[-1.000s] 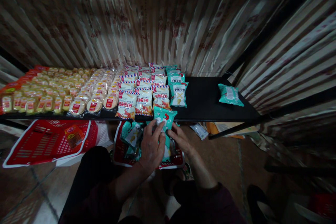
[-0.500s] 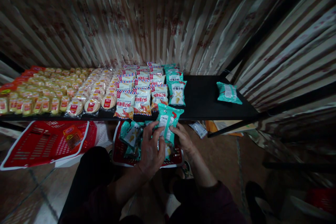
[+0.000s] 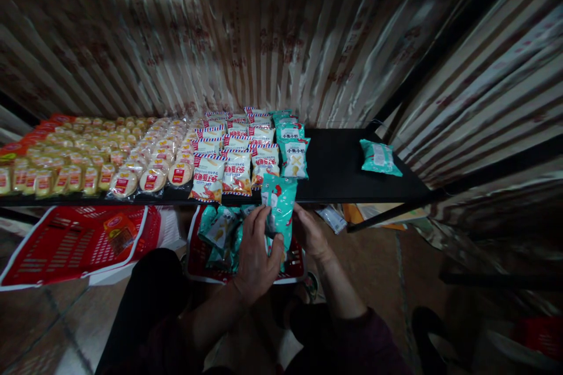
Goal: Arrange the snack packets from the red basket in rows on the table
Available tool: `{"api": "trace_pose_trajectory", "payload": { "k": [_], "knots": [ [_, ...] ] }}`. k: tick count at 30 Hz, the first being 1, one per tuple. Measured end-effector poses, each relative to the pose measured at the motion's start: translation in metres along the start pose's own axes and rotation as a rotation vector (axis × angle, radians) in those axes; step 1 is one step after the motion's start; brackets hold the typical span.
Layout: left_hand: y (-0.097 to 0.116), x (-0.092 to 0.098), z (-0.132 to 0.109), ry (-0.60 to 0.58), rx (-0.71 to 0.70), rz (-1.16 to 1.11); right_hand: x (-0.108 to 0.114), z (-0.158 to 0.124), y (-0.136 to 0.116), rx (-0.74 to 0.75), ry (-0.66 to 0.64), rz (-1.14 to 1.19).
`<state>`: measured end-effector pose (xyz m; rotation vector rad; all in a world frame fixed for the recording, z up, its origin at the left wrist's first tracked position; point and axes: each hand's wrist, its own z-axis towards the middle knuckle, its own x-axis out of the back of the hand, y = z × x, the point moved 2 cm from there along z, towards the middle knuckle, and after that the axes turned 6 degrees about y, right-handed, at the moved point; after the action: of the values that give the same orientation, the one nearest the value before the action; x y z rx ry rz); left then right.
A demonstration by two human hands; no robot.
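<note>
A teal snack bag (image 3: 281,202) is held upright over a red basket, in front of the shelf edge. My left hand (image 3: 257,249) grips its lower left side, thumb across the front. My right hand (image 3: 311,233) is at its right edge, fingers partly hidden behind it. Below, the red basket (image 3: 196,266) contains several more teal snack bags (image 3: 220,229). On the shelf just beyond, a row of matching teal bags (image 3: 294,158) stands beside white snack bags (image 3: 236,171) with striped edges.
The black shelf (image 3: 329,158) carries a lone teal bag (image 3: 380,157) toward its right end. Round wrapped crackers (image 3: 153,179) and small yellow packs (image 3: 65,173) fill its left. Another red basket (image 3: 88,240) lies below left. A dark metal brace (image 3: 378,214) slants below right.
The teal bag in my hands has been turned, so its labelled face now points more to the left. My right thumb has come off the front of the bag.
</note>
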<state>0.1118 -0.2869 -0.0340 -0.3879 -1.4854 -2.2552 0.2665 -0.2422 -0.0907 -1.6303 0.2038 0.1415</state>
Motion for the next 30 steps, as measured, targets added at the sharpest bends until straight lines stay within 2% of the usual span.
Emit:
{"api": "trace_pose_trajectory", "payload": {
  "k": [3,7,9,15,22,25,30],
  "knots": [
    [-0.004,0.000,0.001,0.025,0.105,-0.105,-0.004,0.001,-0.003,-0.036,-0.044,0.133],
    [-0.007,-0.004,0.001,0.011,0.351,-0.271,-0.004,0.003,-0.005,-0.011,-0.007,-0.012],
    [-0.007,-0.005,0.001,0.022,0.428,-0.326,-0.004,0.003,-0.005,0.034,-0.006,-0.065],
    [-0.011,-0.004,0.008,0.045,0.508,-0.365,-0.011,0.003,-0.006,0.083,-0.067,-0.016],
    [-0.019,-0.006,0.012,0.054,0.614,-0.712,-0.010,0.001,-0.007,0.059,-0.129,-0.083],
    [-0.020,-0.006,0.017,0.056,0.625,-0.687,-0.010,0.002,-0.006,0.026,-0.136,-0.091],
    [-0.022,-0.007,0.025,0.040,0.588,-0.519,-0.011,0.003,-0.010,0.001,-0.090,-0.060]
  ]
}}
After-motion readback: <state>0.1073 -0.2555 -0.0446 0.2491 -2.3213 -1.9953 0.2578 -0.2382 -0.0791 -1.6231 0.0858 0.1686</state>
